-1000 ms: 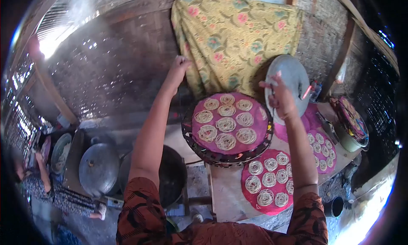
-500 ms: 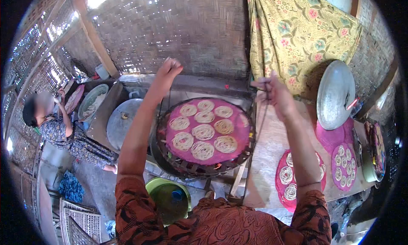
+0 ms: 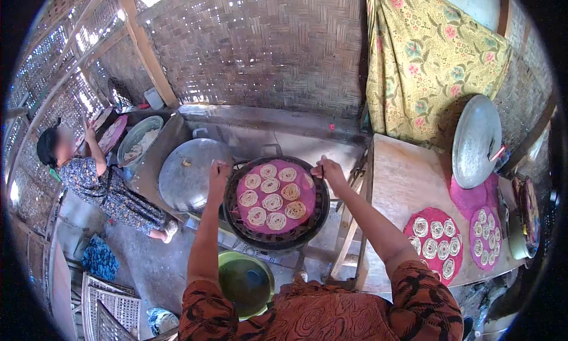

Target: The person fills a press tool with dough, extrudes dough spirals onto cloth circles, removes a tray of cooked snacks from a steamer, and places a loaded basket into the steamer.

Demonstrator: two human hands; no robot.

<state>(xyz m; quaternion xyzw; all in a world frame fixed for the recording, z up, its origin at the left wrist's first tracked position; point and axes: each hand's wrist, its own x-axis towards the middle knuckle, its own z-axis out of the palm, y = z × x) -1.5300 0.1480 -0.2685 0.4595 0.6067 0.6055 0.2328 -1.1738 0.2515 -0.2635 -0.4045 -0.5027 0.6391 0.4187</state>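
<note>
A round pink sheet (image 3: 306,195) carries several pale coils of noodle strands (image 3: 271,185) and sits inside a wide black pan (image 3: 323,214) in front of me. Beside the pan's left edge, my left hand (image 3: 219,171) is closed, apparently on a thin cord mostly hidden by the fingers. On the opposite side my right hand (image 3: 332,171) pinches a thin dark cord (image 3: 323,174) above the rim. Both hands are roughly level with the sheet's upper part.
A large metal lid (image 3: 192,169) lies left of the pan; a green tub (image 3: 269,282) stands below. On the wooden table (image 3: 390,175) at right lie more coil-covered pink sheets (image 3: 435,216). Another metal lid (image 3: 476,142) leans behind them. A co-worker (image 3: 89,175) is at far left.
Both my hands have come down and closer together. The pink sheet with its coils now lies lower, inside the black pan. The co-worker's hands stay raised.
</note>
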